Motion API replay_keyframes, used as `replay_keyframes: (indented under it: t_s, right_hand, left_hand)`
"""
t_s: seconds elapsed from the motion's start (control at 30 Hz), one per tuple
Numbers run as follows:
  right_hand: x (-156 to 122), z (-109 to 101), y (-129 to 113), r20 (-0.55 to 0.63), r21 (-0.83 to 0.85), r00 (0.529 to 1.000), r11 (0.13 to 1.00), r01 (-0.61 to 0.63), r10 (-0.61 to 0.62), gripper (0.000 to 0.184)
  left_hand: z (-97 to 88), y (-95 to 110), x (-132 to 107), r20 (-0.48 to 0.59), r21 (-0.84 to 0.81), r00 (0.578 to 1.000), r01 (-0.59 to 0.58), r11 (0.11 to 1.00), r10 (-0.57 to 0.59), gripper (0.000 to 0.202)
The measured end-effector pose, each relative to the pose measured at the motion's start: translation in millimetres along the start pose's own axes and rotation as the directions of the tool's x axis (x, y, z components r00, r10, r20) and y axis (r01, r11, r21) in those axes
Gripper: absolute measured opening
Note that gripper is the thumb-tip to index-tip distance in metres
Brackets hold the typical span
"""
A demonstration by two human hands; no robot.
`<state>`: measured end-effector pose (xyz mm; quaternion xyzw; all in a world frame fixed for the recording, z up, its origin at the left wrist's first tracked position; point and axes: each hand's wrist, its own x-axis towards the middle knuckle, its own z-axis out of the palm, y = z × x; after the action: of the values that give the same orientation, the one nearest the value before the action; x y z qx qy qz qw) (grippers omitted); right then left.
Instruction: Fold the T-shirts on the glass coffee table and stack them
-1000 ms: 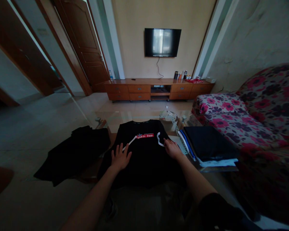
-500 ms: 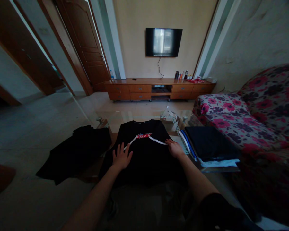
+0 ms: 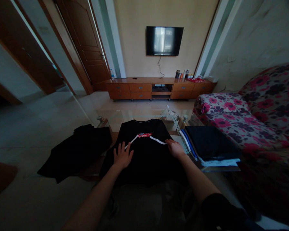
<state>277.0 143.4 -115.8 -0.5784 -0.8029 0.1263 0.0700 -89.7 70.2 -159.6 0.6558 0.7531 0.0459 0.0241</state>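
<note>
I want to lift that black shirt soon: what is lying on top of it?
On the black shirt lie a white hanger, the left hand and the right hand. The hanger partly covers the red print; nothing beneath the shirt shows.

Two bare forearms run up from the bottom edge, without watch, bracelet or ring that the dim light lets one see. The left hand [image 3: 122, 156] and its forearm are uncovered right down to the frame edge. The right hand [image 3: 175, 148] is bare too; a dark, black-looking sleeve covers that arm above the elbow, loose and plain.
</note>
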Motion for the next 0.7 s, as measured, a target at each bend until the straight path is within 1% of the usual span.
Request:
replay_keyframes:
  t_s: [0.2,0.4,0.47,0.53,0.6,0.63,0.7]
  right_hand:
    - [2.3,2.9,1.3,-0.041,0.045,0.999,0.999,-0.009,0.010,0.046]
    - [2.9,5.2,1.8,-0.052,0.031,0.999,0.999,0.015,-0.013,0.043]
    - [5.5,4.3,0.8,-0.089,0.065,0.996,0.998,0.013,-0.007,0.047]
    - [9.0,5.0,0.7,-0.155,0.090,0.988,0.996,-0.002,0.016,0.051]
    - [11.7,9.4,2.5,-0.196,0.078,0.979,0.996,-0.034,0.049,0.054]
    - [12.3,13.1,3.9,-0.188,0.058,0.980,0.997,-0.050,0.061,0.055]
    - [12.2,22.4,7.1,-0.133,0.011,0.987,0.996,-0.088,0.089,0.060]
  left_hand:
    - [2.3,-1.1,1.7,0.006,-0.004,1.000,-0.002,1.000,0.002,0.069]
    - [4.8,-1.1,4.0,0.002,-0.007,1.000,-0.006,1.000,0.006,0.069]
    - [3.9,-0.4,3.8,0.002,-0.008,1.000,-0.008,1.000,0.008,0.069]
    - [2.1,1.3,3.0,-0.005,-0.008,1.000,-0.018,1.000,0.018,0.068]
    - [-0.2,4.2,1.7,-0.017,-0.010,0.999,-0.032,0.999,0.032,0.068]
    - [-1.4,6.1,0.9,-0.027,-0.011,0.999,-0.039,0.999,0.039,0.068]
    - [-3.2,10.1,-0.3,-0.052,-0.012,0.997,-0.051,0.999,0.050,0.067]
